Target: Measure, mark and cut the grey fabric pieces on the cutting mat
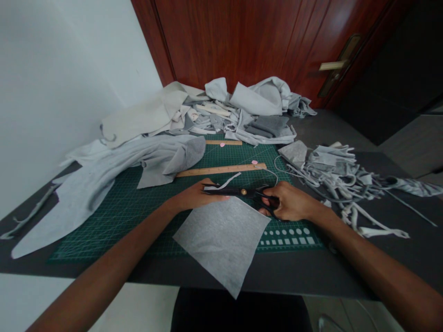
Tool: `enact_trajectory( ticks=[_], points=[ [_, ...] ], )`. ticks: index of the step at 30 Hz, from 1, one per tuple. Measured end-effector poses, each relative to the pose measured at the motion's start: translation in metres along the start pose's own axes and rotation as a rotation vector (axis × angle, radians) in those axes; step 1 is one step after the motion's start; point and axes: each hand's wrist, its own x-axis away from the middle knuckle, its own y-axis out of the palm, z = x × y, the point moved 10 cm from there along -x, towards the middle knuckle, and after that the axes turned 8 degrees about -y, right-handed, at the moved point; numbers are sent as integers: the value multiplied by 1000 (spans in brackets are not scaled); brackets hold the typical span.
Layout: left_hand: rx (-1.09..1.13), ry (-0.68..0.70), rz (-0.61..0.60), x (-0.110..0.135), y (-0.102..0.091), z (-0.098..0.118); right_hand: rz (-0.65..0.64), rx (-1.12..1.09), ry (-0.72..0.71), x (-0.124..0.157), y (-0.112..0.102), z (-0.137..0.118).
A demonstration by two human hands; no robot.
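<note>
A person at a dark table (277,278) works ctr. frame: the R hand (292,201) grips black scissors (243,192), fingers thru the handles, blades pointing left, while the L hand (194,195) pinches a gray cloth square (224,240) at its upper edge, next to the blades. The cloth hangs diamond-wise toward bottom ctr., low corner at the table's front edge. A thin white strip (228,180) lies at the blades; can't tell from here if it's attached. Underneath, a green cutting mat (128,198) w/ two wooden rulers, the nearer (221,169) just beyond the scissors. Fabric scraps (332,157) heap ctr. right; a larger pile (261,99) sits upper ctr., nr. a red-brown door (242,41).
</note>
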Motion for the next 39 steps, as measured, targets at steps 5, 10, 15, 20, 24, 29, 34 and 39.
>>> enact_trajectory(
  ticks=[5, 10, 15, 20, 24, 29, 34, 39],
  points=[
    [-28, 27, 8, 0, 1, 2, 2, 10, -31, -2, -1, -4],
    [-45, 50, 2, 0, 1, 5, 1, 31, -30, -1, -1, -3],
    [-51, 68, -15, 0, 1, 6, 3, 35, -28, 0, 0, -1],
    [-44, 58, -19, 2, 2, 7, 3, 38, -54, -1, 0, -3],
    [-38, 43, -50, 2, 5, 7, 10, 38, -71, -1, -2, -6],
    [-34, 49, -21, 1, 1, 6, 13, 41, -78, -1, -3, -7],
    [-68, 93, -28, 0, 3, 8, 0, 57, -75, -1, -1, -6],
    [-69, 107, -47, -1, 5, 8, 15, 65, -69, 0, -3, -6]
  ],
)
